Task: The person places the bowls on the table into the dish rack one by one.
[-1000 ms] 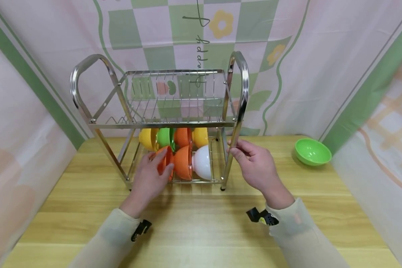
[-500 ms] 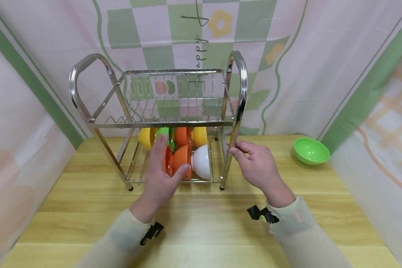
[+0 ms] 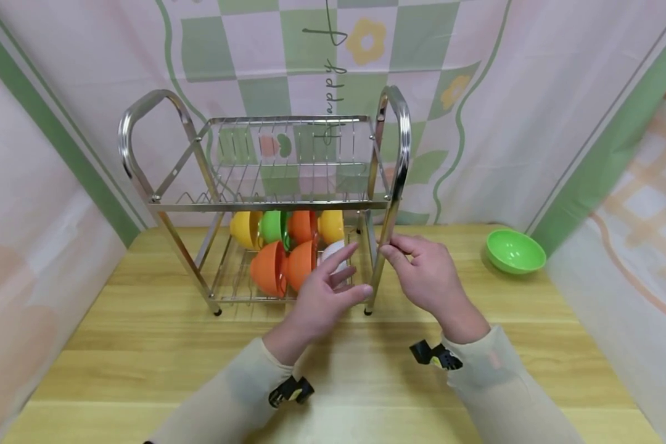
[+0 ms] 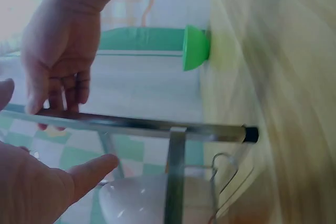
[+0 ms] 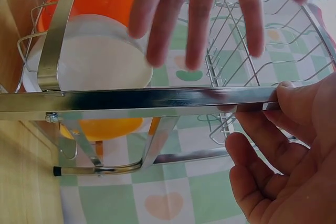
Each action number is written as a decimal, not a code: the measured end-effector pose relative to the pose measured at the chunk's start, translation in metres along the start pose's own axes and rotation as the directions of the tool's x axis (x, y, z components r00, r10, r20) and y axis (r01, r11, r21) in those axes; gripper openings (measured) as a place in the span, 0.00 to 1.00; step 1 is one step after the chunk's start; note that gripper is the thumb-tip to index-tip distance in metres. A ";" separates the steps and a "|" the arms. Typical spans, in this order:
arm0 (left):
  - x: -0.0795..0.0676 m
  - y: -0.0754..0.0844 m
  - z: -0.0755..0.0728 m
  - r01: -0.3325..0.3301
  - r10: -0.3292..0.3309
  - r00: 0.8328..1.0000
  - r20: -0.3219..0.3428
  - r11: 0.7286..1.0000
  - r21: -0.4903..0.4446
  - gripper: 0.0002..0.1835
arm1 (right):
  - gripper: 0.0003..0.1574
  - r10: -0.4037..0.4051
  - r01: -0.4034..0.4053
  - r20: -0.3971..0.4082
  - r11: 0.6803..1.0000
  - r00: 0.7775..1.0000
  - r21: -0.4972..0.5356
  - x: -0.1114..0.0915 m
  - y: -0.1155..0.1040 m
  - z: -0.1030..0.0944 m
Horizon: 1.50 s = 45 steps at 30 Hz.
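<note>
A two-tier metal dish rack [image 3: 272, 208] stands on the wooden table. My right hand [image 3: 430, 277] pinches its right front post; in the right wrist view the thumb and fingers lie on opposite sides of that post [image 5: 157, 99]. My left hand [image 3: 323, 302], fingers extended and spread, is in front of the white bowl [image 3: 330, 251] and partly hides it. Whether it touches the bowl cannot be told. On the lower tier, bowls rest on their sides. Left of the white one are two orange bowls [image 3: 266, 268]. Behind them stand a yellow bowl [image 3: 244, 229], a green bowl [image 3: 272, 227] and others.
A loose green bowl [image 3: 516, 251] sits upright on the table [image 3: 366, 394] to the right of the rack. Patterned cloth [image 3: 311, 55] hangs behind and at both sides. The rack's upper tier of wire slots [image 3: 294, 166] overhangs the bowls.
My left hand has left the leftmost orange bowl and moved right along the front row to the white bowl. The right hand stays on the post. The bowls appear unmoved.
</note>
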<state>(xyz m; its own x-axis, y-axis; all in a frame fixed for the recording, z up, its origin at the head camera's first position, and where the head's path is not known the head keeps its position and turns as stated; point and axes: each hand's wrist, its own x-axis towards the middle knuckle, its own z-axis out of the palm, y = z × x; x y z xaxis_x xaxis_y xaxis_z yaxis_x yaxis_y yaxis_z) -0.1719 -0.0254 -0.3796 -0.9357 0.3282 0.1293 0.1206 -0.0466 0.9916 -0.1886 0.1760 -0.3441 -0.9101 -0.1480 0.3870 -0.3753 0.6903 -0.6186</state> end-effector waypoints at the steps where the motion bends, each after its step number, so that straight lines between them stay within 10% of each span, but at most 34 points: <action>1: 0.002 -0.001 0.002 0.021 -0.021 1.000 0.002 1.000 -0.007 0.37 | 0.18 0.000 0.000 -0.001 1.000 1.000 0.001 0.000 0.000 0.000; 23: 0.025 -0.013 0.031 0.107 -0.112 0.990 -0.085 0.993 -0.056 0.20 | 0.14 -0.021 0.021 -0.044 1.000 0.999 0.010 -0.003 0.002 0.004; 45: 0.034 -0.015 0.042 0.021 0.013 0.976 -0.218 0.989 0.150 0.06 | 0.15 -0.040 0.041 -0.056 0.999 0.998 0.014 -0.003 0.005 0.007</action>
<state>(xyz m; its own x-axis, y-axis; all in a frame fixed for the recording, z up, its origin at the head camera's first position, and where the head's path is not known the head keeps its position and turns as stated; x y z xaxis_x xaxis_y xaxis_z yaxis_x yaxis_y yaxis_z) -0.1916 0.0260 -0.3897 -0.9839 0.1140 0.1377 0.1494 0.1020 0.9835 -0.1892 0.1754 -0.3532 -0.8831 -0.1354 0.4493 -0.4146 0.6737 -0.6118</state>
